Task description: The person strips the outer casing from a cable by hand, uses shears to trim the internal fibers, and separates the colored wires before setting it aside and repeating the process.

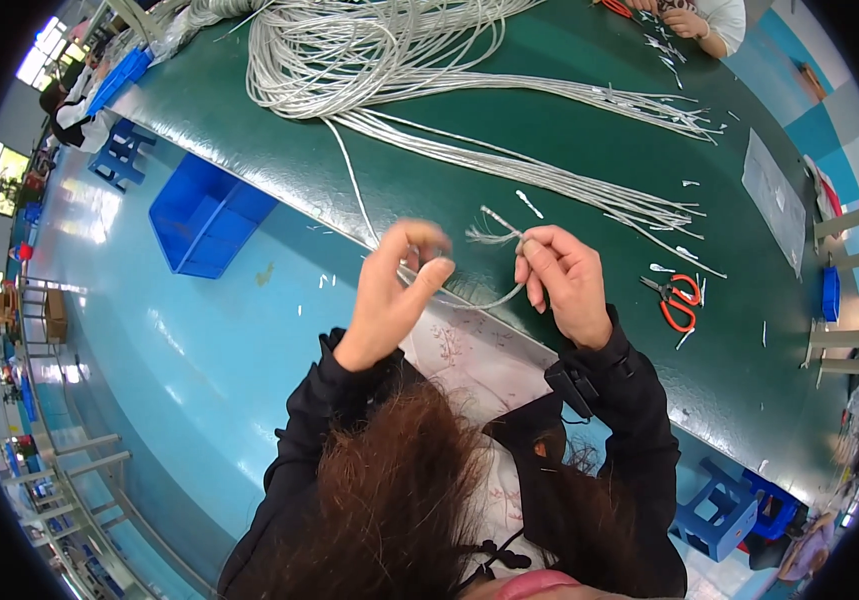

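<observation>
Between the thumb and fingers of my right hand (561, 275) I pinch a grey-white cable (484, 304) near its end. Past the fingertips the end splits into frayed, loose pale strands (489, 236) and a short thin core. From there the cable sags in a curve to my left hand (399, 285), which is raised at the table's edge. Its fingers are bent and smeared by motion, with the thumb apart, so whether they grip the cable is unclear. Beyond that hand the cable runs up to a large coiled bundle (319, 70).
On the green table (589, 320) lie orange-handled scissors (676, 303), white scraps (529, 205), cable ends (639, 205) and a clear plastic sheet (773, 200). A blue bin (209, 215) stands left on the floor. Another person's hands (684, 22) work at the far right.
</observation>
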Available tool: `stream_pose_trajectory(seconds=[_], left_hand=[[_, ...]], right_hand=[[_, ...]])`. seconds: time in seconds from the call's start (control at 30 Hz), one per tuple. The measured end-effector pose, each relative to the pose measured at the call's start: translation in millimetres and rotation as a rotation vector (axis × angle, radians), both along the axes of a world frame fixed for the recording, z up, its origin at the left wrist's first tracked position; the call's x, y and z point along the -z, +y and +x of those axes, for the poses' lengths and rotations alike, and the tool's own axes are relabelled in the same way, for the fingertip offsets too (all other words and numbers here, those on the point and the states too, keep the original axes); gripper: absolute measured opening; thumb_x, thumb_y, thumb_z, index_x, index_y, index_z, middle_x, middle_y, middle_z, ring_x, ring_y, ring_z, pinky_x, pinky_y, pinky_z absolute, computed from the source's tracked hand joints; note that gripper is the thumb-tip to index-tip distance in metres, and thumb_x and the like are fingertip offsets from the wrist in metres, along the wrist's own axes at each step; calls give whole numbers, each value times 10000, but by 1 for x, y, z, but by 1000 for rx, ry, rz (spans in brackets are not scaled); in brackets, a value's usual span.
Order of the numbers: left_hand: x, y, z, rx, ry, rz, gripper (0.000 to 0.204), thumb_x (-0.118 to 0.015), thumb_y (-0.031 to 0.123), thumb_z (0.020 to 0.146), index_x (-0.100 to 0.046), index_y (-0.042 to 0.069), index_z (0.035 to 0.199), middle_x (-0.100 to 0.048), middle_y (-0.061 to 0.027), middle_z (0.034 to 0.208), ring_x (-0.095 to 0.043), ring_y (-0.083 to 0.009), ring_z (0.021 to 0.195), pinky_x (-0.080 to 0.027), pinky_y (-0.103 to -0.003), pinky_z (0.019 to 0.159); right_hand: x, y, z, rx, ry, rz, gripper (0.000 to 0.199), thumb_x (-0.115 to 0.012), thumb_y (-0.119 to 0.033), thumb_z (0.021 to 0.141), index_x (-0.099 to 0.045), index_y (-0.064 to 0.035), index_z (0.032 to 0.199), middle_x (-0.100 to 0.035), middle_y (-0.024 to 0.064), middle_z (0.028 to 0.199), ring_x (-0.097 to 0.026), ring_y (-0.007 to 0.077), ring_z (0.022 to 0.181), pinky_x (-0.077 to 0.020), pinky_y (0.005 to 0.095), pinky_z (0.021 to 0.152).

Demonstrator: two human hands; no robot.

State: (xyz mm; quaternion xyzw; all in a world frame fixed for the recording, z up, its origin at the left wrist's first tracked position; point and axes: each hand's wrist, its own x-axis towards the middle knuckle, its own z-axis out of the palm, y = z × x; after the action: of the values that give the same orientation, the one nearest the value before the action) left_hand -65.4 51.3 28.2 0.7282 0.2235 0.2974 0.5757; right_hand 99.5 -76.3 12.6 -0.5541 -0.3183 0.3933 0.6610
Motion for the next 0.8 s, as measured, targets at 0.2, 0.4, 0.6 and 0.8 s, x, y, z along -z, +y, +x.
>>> stream_pose_trajectory(seconds=[0.2,0.4,0.6,0.8], left_hand=[[-13,3,23,35,-160,-25,136,-656,6,794,-687,9,927,-656,-48,897,-577,-143,852,-439,-279,796],[12,-6,24,58,-6,11,246,-701,10,748,-671,14,993,-661,-45,861,-597,-169,817,-456,-295,760],[22,-14,37,-176,-108,773,154,-678,-33,728,-653,7,875,-623,-83,805,-573,-213,739,-448,-308,671],[16,-4,31,-160,35,1109,234,-611,-34,665,-601,-2,896,-508,-66,707,-526,-248,731,-409,-352,632]], right_hand=[[3,0,-9,-94,-83,-34,153,-514,-99,970,-595,28,996,-602,46,714,-469,36,479,-350,176,407],[-2,1,-14,-98,-12,-39,159,-505,-111,977,-581,29,984,-601,53,710,-477,43,475,-352,179,403],[0,1,-13,-79,113,-40,146,-500,-106,977,-563,25,968,-604,73,699,-487,61,454,-355,190,392],[-4,3,-14,-171,173,-61,130,-511,-102,970,-547,23,969,-616,95,705,-497,76,443,-368,196,392]])
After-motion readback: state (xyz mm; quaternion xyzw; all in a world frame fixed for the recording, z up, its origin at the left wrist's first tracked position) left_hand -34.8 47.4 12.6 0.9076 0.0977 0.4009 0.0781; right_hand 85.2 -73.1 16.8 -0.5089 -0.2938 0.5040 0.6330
